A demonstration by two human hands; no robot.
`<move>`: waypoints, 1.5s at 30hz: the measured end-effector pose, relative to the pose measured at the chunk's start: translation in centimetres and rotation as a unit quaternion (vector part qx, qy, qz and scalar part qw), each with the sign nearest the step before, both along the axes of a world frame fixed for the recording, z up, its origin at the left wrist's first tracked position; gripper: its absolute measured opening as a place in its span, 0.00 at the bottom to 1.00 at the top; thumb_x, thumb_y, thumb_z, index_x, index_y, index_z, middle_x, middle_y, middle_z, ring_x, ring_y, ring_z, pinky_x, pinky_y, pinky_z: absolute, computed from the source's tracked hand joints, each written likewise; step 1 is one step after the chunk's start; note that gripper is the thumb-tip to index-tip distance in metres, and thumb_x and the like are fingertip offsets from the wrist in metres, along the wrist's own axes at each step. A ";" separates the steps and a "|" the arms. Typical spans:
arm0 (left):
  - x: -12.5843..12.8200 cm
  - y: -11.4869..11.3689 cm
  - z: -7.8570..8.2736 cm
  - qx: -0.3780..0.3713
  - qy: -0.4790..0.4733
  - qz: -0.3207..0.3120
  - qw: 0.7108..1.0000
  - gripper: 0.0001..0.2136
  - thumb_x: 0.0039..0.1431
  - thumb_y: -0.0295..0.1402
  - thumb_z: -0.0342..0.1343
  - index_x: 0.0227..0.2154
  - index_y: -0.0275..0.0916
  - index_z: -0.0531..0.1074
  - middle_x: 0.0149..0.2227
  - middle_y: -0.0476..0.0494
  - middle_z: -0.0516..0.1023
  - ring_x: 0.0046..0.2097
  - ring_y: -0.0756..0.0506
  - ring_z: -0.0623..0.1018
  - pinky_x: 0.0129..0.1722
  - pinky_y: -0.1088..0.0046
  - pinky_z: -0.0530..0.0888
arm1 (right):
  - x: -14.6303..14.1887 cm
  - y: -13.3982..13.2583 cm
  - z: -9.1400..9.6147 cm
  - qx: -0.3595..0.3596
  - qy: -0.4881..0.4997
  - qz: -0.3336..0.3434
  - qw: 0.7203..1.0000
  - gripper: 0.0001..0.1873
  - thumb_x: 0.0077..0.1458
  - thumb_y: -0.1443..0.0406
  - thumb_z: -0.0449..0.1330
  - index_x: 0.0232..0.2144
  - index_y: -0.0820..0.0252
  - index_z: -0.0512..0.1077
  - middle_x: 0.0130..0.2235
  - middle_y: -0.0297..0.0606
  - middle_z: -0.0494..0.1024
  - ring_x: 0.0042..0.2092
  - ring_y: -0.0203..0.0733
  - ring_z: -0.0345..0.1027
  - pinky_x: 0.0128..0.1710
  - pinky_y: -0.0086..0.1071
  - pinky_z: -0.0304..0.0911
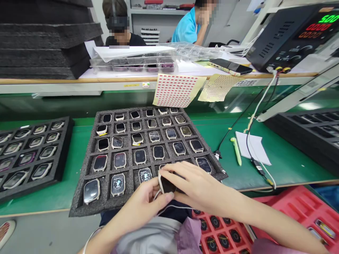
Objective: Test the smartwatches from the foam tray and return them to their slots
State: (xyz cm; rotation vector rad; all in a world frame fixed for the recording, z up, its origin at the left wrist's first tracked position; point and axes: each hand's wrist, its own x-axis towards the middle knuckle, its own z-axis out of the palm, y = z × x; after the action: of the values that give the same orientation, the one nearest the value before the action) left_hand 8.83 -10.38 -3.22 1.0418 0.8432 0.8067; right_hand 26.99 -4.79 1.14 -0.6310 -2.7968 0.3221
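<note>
In the head view, my left hand grips a smartwatch with a dark screen and pale case by its lower left side. My right hand closes over the same watch from the right, fingers along its top edge. A thin white cable runs from beneath the watch; where it meets the watch is hidden. Just beyond my hands lies a dark foam tray with rows of strapless watches in its pockets. One lit watch shows a dial, and another lit watch sits beside it.
Another foam tray of watches stands left. A green pen, white paper and cables lie right. Red trays sit low right. Behind are a power supply, a phone, stacked foam and two people.
</note>
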 end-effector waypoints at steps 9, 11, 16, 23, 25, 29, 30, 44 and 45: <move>1.3 0.5 -0.1 0.021 0.030 0.095 0.995 0.11 0.59 0.36 0.55 0.40 0.34 0.72 0.37 0.43 0.76 0.41 0.43 0.73 0.43 0.69 0.69 | 0.0 0.6 -0.8 -0.117 0.086 -0.035 0.989 0.19 0.55 0.70 0.61 0.49 0.62 0.66 0.46 0.43 0.71 0.46 0.44 0.68 0.45 0.34 0.67; 1.3 0.5 -0.1 0.016 0.015 0.100 0.995 0.12 0.59 0.36 0.55 0.41 0.34 0.73 0.37 0.43 0.77 0.42 0.43 0.73 0.43 0.69 0.69 | 0.0 0.7 -1.0 -0.157 0.094 -0.039 0.982 0.19 0.54 0.69 0.62 0.49 0.61 0.66 0.46 0.42 0.70 0.45 0.42 0.67 0.44 0.32 0.67; 0.9 0.7 -0.8 0.018 0.006 0.099 0.995 0.14 0.58 0.38 0.56 0.43 0.34 0.74 0.35 0.44 0.76 0.43 0.42 0.73 0.43 0.70 0.69 | -0.4 1.1 -2.0 -0.195 0.109 -0.032 0.974 0.18 0.54 0.70 0.61 0.48 0.62 0.67 0.44 0.41 0.69 0.42 0.41 0.67 0.42 0.32 0.67; 0.4 0.5 -1.3 -0.010 -0.051 0.087 0.995 0.14 0.60 0.35 0.56 0.46 0.35 0.72 0.42 0.42 0.76 0.46 0.43 0.71 0.46 0.71 0.66 | -0.7 1.5 -3.2 -0.194 0.171 0.008 0.966 0.20 0.56 0.65 0.63 0.50 0.63 0.66 0.42 0.43 0.70 0.41 0.41 0.66 0.41 0.33 0.67; 0.3 0.4 -1.1 -0.013 -0.057 0.082 0.995 0.14 0.60 0.34 0.55 0.46 0.35 0.72 0.41 0.42 0.76 0.46 0.43 0.71 0.47 0.70 0.65 | -0.7 1.6 -3.5 -0.189 0.186 0.013 0.964 0.22 0.56 0.64 0.64 0.51 0.63 0.66 0.42 0.43 0.71 0.42 0.42 0.66 0.41 0.34 0.67; 0.2 0.6 -1.0 -0.020 -0.055 0.084 0.995 0.13 0.59 0.36 0.56 0.45 0.35 0.73 0.40 0.43 0.76 0.46 0.43 0.71 0.46 0.71 0.66 | -0.6 1.6 -3.9 -0.198 0.204 0.011 0.958 0.23 0.55 0.62 0.64 0.52 0.62 0.66 0.42 0.44 0.71 0.42 0.42 0.66 0.42 0.35 0.67; 0.2 0.6 -1.0 -0.023 -0.055 0.084 0.995 0.13 0.59 0.36 0.56 0.44 0.34 0.73 0.39 0.43 0.76 0.44 0.44 0.72 0.45 0.71 0.66 | -0.5 1.6 -4.0 -0.204 0.207 0.010 0.957 0.24 0.55 0.62 0.65 0.52 0.62 0.66 0.42 0.44 0.71 0.42 0.42 0.66 0.42 0.35 0.67; 0.4 0.8 -1.6 -0.057 -0.001 0.071 0.996 0.15 0.54 0.41 0.60 0.39 0.36 0.73 0.19 0.57 0.59 0.20 0.55 0.54 0.22 0.78 0.57 | -0.4 1.6 -3.2 -0.178 0.152 -0.023 0.972 0.20 0.57 0.62 0.62 0.51 0.62 0.66 0.47 0.45 0.74 0.47 0.45 0.69 0.47 0.37 0.65; 0.3 0.8 -1.6 -0.052 0.001 0.075 0.996 0.14 0.54 0.41 0.61 0.38 0.35 0.73 0.20 0.56 0.60 0.20 0.55 0.54 0.21 0.78 0.56 | -0.5 1.7 -3.3 -0.179 0.151 -0.007 0.972 0.20 0.58 0.62 0.62 0.51 0.62 0.66 0.47 0.45 0.74 0.48 0.45 0.69 0.48 0.37 0.65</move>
State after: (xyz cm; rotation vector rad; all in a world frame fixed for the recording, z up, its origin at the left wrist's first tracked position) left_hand 9.17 -9.59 -4.86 0.8960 0.9637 0.8790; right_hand 26.52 -3.08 -2.15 -0.6145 -2.4577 0.8562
